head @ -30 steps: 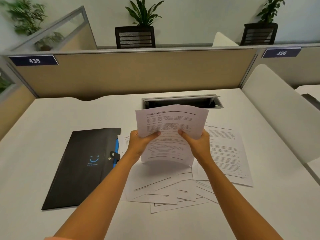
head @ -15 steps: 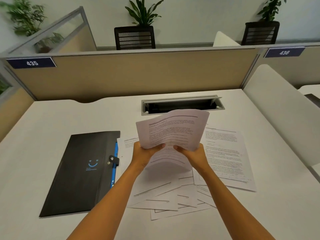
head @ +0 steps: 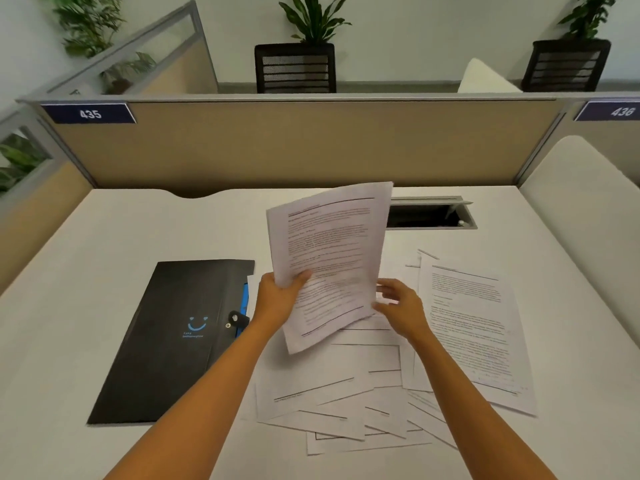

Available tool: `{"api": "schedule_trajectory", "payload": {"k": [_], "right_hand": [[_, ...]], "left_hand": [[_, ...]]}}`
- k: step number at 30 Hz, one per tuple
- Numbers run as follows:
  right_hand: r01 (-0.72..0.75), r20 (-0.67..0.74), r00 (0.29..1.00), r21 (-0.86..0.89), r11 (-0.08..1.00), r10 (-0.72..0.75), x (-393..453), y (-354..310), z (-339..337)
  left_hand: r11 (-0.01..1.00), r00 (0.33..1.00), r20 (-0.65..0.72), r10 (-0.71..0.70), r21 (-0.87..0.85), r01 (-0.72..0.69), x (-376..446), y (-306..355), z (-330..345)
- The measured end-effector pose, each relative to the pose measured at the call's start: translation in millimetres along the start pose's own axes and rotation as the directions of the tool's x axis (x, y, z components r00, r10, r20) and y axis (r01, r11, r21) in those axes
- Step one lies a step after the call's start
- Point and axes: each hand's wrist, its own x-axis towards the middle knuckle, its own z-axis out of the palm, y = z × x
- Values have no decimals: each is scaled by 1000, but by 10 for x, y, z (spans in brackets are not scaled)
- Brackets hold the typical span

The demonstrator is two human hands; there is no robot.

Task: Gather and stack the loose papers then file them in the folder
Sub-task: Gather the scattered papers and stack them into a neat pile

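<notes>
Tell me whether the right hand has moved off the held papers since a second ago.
Yes. The right hand has let go and shifted right, toward the sheet beside the desk's cable hatch.

A white worktop [head: 86, 258] is sitting in front of a tan wall panel [head: 294, 143]. A long metal slot [head: 429, 216] is lying open near the back of the worktop. A dark blue tag saying 435 [head: 89, 114] is sticking to the panel at the left, and another blue tag saying 436 [head: 613, 111] is sticking at the right. Behind the panel, a leafy plant is growing in a black pot [head: 295, 68]. A second black pot [head: 566, 65] is standing far to the right. More green leaves [head: 88, 26] are showing at the top left.
</notes>
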Motion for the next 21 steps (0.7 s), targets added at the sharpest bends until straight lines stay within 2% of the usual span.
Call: {"api": "schedule_trajectory", "payload": {"k": [4,7,11,13,21], "right_hand": [[-187,-143,976,-143,972,166,214,84,100],[-309,-201,946,-327,893,254,301,11,194],[-383,-266,920,-442,811,289,285,7,296],[-381,-274,920,-453,806,282,287,51,316],[-328,-226,936,-288,900,269,312,34,237]], "left_hand": [[995,990,-110,-94,-36,91,94,-69,-199],[989,970,-193,-148,-56,140,114,-153,-324],[975,944,-243,-222,-55,215,104,-290,-421],[973,940,-250,-232,-52,227,86,-329,-433],[976,942,-257,-216,-76,204,30,-316,-380]]}}
